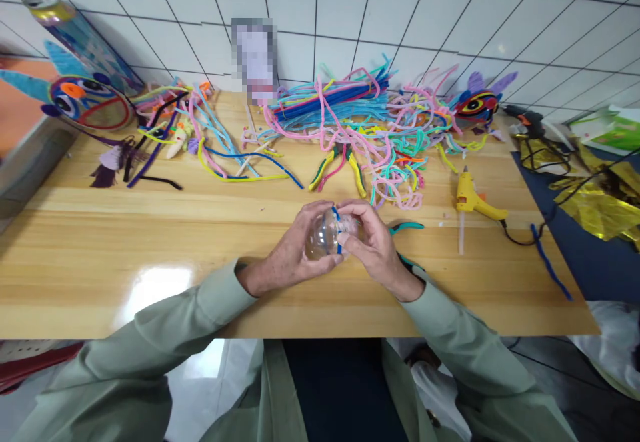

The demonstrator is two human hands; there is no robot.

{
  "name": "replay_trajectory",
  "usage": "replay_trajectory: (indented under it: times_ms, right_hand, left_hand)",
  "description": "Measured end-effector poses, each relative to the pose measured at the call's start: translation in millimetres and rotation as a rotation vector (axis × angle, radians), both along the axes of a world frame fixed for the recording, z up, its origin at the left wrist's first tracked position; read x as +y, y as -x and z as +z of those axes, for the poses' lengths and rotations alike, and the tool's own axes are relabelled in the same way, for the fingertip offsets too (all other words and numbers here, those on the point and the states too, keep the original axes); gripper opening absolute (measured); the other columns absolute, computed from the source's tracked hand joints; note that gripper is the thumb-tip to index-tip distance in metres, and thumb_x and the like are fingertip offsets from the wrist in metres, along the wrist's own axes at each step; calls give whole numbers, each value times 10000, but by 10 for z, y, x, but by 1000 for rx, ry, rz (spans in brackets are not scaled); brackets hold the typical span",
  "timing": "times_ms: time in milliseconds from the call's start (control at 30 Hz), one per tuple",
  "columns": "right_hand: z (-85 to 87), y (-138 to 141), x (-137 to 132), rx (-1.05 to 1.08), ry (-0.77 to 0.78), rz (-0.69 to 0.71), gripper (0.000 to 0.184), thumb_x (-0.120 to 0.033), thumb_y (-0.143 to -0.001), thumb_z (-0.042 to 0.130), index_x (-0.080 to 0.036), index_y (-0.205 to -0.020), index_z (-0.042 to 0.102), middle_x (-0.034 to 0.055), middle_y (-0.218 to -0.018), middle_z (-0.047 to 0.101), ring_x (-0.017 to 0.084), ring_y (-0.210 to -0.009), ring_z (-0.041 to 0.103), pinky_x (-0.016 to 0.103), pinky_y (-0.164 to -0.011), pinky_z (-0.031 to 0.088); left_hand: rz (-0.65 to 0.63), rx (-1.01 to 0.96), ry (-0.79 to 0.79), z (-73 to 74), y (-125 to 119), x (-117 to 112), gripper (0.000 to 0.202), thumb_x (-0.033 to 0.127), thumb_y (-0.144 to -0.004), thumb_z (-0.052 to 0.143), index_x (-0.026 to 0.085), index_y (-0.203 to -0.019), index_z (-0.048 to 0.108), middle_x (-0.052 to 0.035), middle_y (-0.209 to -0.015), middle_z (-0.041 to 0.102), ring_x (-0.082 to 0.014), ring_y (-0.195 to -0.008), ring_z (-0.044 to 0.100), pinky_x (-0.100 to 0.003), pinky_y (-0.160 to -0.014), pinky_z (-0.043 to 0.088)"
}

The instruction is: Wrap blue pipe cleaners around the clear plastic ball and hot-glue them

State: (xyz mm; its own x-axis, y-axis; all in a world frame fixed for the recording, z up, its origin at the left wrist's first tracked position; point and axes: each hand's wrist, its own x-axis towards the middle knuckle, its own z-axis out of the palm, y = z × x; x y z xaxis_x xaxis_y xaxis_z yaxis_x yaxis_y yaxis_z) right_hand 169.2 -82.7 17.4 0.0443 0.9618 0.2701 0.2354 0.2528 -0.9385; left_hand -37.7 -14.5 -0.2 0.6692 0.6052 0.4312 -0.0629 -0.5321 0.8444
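Here, the left hand (291, 249) and right hand (379, 245) are holding the clear round piece (316, 234) between them, grip snug, over the tabletop's (210, 225) near middle, where pressing softly should be keeping its blue strip (336, 213) straight and its sides from bending.

My remote feed looks out from the wearer's head, forward and down, close over the table (150, 225), with left hand (294, 249) and right hand (377, 249) mid-frame, tiled wall (345, 2) across the top.
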Motion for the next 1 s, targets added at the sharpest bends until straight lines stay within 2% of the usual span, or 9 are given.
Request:
replay_trajectory:
  times_ms: [167, 500, 767, 1000]
  right_hand:
    - [28, -6, -14, -92, -29, -8, 265, -398, -999, 730, -311, -1243, 672, 96, -1376, 679, 313, -1353, 650, 540, -1183, 540]
    - [98, -22, -14, -161, -132, 19, 208, -302, -1004, 751, -310, -1199, 680, 92, -1346, 676, 299, -1320, 670, 520, -1139, 558]
    - [115, -28, -17, -165, -124, 28, 211, -323, -1007, 767, -314, -1203, 691, 101, -1388, 681, 305, -1343, 671, 535, -1152, 557]
    - [112, -5, -34, -131, -71, 15, 251, -387, -1015, 752, -313, -1231, 647, 105, -1380, 682, 312, -1356, 662, 550, -1178, 543]
  left_hand:
    - [13, 30, 15, -7, 13, -10, 872, 422, -961, 858, 290, -1677, 377, -189, -1618, 505, -385, -1556, 528, -632, -1304, 489]
    - [-22, 7, -88, -1, 15, 45, 808, 402, -972, 845, 297, -1637, 400, -190, -1593, 519, -375, -1544, 529, -637, -1274, 507]
    - [-10, 0, -57, -8, 19, 30, 841, 409, -960, 853, 297, -1656, 394, -194, -1595, 518, -389, -1555, 521, -638, -1276, 500]
    - [-12, 27, -137, 38, 28, 62, 821, 413, -962, 846, 308, -1657, 422, -188, -1589, 559, -396, -1528, 547, -667, -1255, 506]
